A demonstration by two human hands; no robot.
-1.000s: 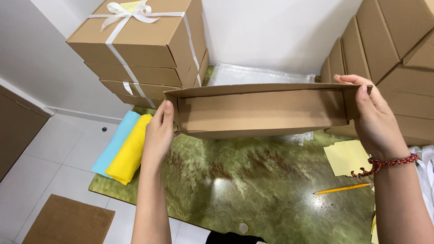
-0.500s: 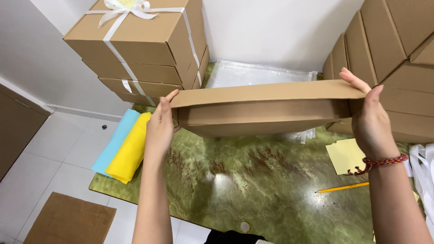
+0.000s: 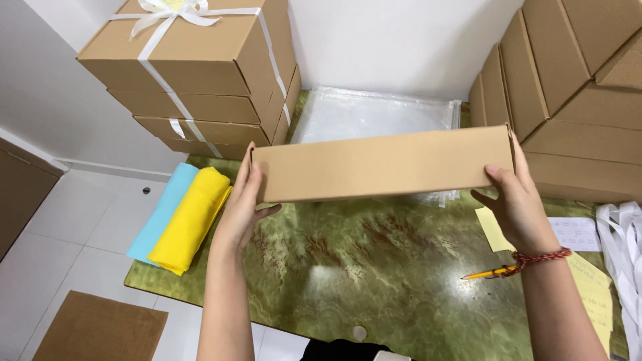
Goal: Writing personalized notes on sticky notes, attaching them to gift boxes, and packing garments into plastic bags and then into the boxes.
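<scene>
A long, flat brown cardboard box (image 3: 381, 164) is held in the air above the green marbled surface (image 3: 374, 267), gripped at its two short ends. The left hand (image 3: 242, 204) is pressed flat against the left end, fingers together along the edge and the thumb tucked underneath. The right hand (image 3: 518, 200) clasps the right end, its fingers hidden behind the box and the thumb laid across the front face. A red braided bracelet (image 3: 542, 257) is worn on the right wrist.

A second ago the box was tilted with its open inside turned toward the camera; half a second ago it was being folded over; now only a closed, plain side is shown, so the box appears to have been shut and turned upright in the hands.

Behind it lie clear plastic bags (image 3: 374, 113). At the left, a stack of brown boxes tied with white ribbon (image 3: 194, 73) stands beside folded yellow and light-blue cloths (image 3: 184, 214). More stacked cardboard boxes (image 3: 575, 87) stand at the right, with a yellow pencil (image 3: 488, 273) and yellow notes (image 3: 495, 227) below them.
</scene>
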